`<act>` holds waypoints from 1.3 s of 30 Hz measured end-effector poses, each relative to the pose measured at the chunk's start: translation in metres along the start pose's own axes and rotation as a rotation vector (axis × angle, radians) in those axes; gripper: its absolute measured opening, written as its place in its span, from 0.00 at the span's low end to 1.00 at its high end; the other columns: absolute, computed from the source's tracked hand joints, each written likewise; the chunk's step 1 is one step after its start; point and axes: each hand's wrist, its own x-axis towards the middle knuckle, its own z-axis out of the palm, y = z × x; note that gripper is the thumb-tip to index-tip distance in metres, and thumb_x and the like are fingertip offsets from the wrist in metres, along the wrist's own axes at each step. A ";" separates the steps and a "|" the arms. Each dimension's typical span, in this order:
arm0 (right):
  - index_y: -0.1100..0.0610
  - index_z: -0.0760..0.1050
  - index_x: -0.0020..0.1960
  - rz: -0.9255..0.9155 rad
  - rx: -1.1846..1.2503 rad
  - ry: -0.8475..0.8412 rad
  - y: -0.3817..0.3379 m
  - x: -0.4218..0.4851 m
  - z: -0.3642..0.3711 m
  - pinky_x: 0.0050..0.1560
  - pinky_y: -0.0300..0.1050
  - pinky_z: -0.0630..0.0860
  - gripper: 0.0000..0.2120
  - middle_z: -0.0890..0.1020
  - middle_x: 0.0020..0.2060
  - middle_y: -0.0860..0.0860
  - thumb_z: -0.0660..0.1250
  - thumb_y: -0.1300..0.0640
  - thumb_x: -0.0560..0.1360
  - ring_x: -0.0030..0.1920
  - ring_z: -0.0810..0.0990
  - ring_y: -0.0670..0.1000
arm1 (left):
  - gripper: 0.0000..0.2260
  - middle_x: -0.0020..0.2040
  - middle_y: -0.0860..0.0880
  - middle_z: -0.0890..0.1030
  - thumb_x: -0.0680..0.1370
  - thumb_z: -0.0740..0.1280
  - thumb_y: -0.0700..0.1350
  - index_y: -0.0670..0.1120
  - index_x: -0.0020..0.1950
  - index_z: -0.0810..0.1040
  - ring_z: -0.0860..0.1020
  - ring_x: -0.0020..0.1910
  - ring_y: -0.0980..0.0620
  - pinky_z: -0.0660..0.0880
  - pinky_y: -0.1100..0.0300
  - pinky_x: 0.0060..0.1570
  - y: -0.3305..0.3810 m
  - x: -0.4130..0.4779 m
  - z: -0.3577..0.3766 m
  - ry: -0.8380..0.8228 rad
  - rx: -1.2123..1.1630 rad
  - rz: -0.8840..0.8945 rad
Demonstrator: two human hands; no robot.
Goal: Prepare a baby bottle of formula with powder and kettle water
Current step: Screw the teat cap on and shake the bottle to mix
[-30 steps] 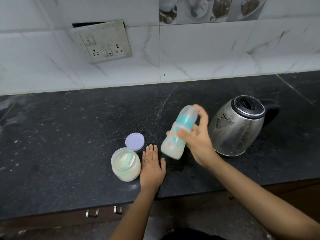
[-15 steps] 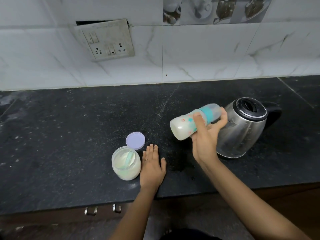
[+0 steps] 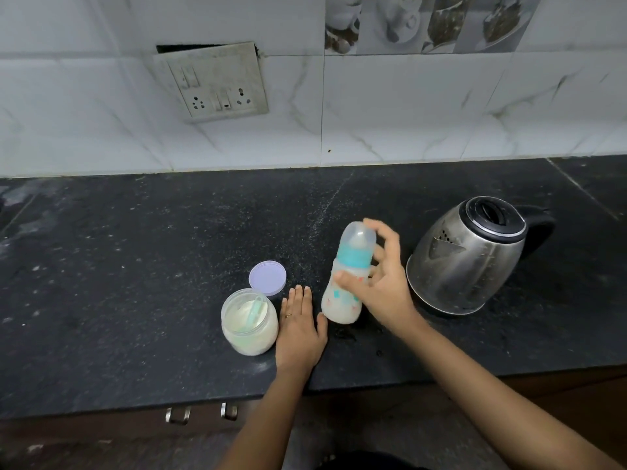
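1. On the dark speckled worktop (image 3: 135, 266), near its front edge, your right hand (image 3: 383, 286) grips the baby bottle (image 3: 342, 300), thumb across the body and fingers curled behind the collar and cap.
2. Bottle condition: clear cap fitted over the teat, teal collar, translucent body with small coloured prints, milky white liquid inside. It stands nearly upright, its top tilted slightly away from you. Whether its base touches the worktop cannot be determined.
3. Your left hand (image 3: 300, 329) lies flat, palm down, fingers straight, holding nothing, between the bottle and the powder jar (image 3: 249, 329).
4. Powder jar: uncapped, pale powder inside, a light green scoop (image 3: 254, 310) resting in it. Its lilac lid (image 3: 267, 278) lies just behind.
5. Steel kettle (image 3: 464, 259): to the right of the bottle, lid closed.
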 end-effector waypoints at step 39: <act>0.38 0.62 0.69 0.096 0.190 0.011 0.013 -0.008 -0.006 0.48 0.55 0.81 0.35 0.76 0.59 0.53 0.74 0.56 0.69 0.51 0.81 0.52 | 0.28 0.78 0.43 0.55 0.80 0.56 0.49 0.41 0.78 0.54 0.51 0.78 0.48 0.39 0.57 0.75 0.000 -0.001 0.001 -0.020 0.037 -0.006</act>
